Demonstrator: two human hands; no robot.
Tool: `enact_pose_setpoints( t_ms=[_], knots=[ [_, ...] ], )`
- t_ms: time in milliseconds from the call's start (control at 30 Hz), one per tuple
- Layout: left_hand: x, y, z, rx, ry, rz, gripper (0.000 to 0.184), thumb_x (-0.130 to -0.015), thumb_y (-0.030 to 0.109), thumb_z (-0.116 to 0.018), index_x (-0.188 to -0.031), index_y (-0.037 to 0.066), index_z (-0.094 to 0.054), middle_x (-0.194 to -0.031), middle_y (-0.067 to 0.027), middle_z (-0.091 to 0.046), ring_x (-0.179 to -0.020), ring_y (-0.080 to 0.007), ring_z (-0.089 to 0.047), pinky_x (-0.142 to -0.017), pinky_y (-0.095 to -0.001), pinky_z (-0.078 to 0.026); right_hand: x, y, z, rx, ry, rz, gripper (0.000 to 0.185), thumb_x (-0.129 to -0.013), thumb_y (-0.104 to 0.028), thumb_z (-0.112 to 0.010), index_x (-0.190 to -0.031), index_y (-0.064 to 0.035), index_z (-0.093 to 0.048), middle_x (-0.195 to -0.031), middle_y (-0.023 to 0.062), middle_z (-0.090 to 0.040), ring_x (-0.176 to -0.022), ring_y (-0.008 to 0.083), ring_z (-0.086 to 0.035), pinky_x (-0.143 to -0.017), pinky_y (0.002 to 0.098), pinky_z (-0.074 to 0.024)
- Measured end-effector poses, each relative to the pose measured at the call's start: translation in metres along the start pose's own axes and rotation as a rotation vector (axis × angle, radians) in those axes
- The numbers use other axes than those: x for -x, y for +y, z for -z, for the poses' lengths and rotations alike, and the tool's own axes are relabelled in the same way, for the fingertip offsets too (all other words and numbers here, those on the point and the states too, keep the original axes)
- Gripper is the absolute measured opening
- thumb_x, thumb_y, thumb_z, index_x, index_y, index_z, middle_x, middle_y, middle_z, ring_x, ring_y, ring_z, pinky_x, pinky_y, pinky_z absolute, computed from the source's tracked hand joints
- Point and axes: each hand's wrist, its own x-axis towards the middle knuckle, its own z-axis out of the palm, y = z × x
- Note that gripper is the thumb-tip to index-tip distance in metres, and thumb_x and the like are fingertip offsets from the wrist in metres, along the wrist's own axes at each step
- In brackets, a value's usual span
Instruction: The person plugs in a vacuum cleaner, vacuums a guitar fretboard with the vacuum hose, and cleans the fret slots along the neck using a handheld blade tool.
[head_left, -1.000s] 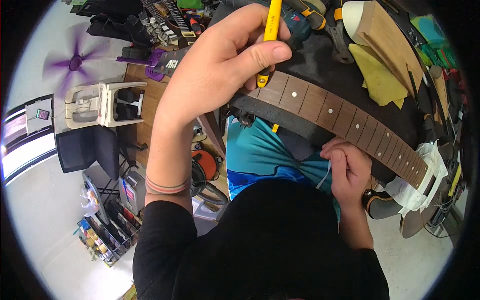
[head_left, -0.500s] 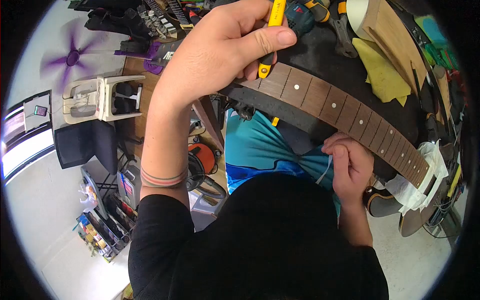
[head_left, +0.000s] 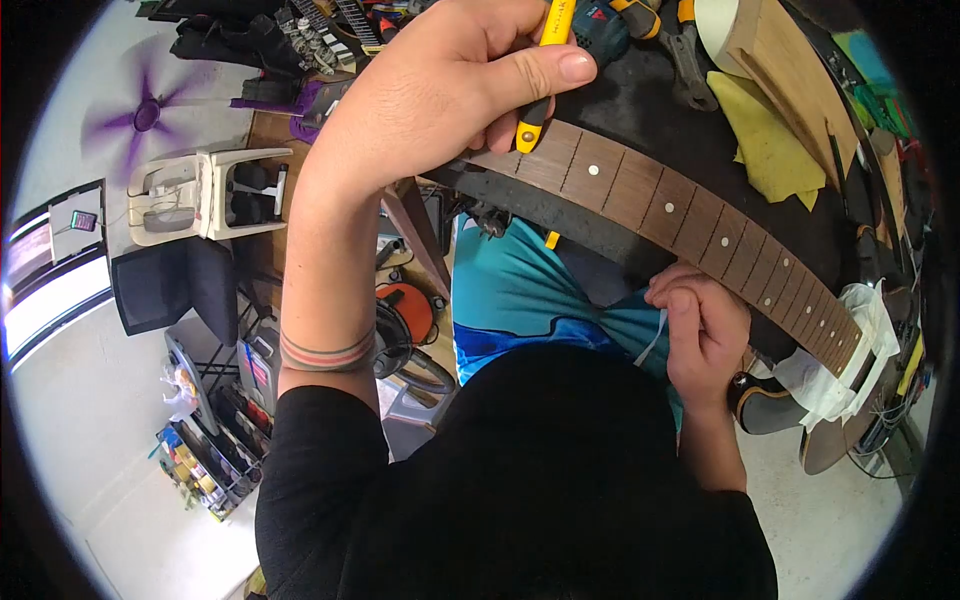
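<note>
A guitar neck (head_left: 685, 215) with a dark brown fretboard, white dot inlays and thin slots across it runs diagonally over the bench. My left hand (head_left: 470, 80) is closed round a yellow-and-black hand tool (head_left: 556, 25), its rounded, riveted yellow end down at the fretboard's left part. What lies beyond that end I cannot make out. My right hand (head_left: 705, 325) is closed beside the neck's near edge, thumb against curled fingers; its fingertips are partly hidden. A thin white strip (head_left: 652, 340) hangs beside it, over blue patterned shorts (head_left: 530, 300).
A yellow cloth (head_left: 765, 140) and wooden pieces (head_left: 790, 75) lie beyond the neck. A blue power tool (head_left: 603, 35) and pliers-like tool (head_left: 690, 75) are at the top. White paper (head_left: 815, 385) wraps the neck's right end. An orange-and-black machine (head_left: 405, 315) stands below.
My left hand and the yellow tool have shifted very slightly up. My right hand stays almost where it was by the neck.
</note>
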Motion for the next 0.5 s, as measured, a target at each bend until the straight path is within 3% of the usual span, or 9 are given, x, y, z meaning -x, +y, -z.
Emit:
enact_pose_setpoints(
  t_ms=[500],
  knots=[
    [0.003, -0.002, -0.001, 0.072, 0.032, -0.041, 0.026, -0.112, 0.027, -0.074, -0.103, 0.004, -0.067, -0.074, 0.0046, -0.060, -0.059, -0.0032, -0.054, -0.055, -0.0222, -0.043, 0.000, 0.002, 0.001, -0.004, -0.009, 0.024, 0.012, -0.103, 0.001, -0.066, -0.093, 0.0062, -0.071, -0.088, 0.0135, -0.076, -0.078, 0.0201, -0.072, -0.075, 0.0309, -0.0564]
  ],
)
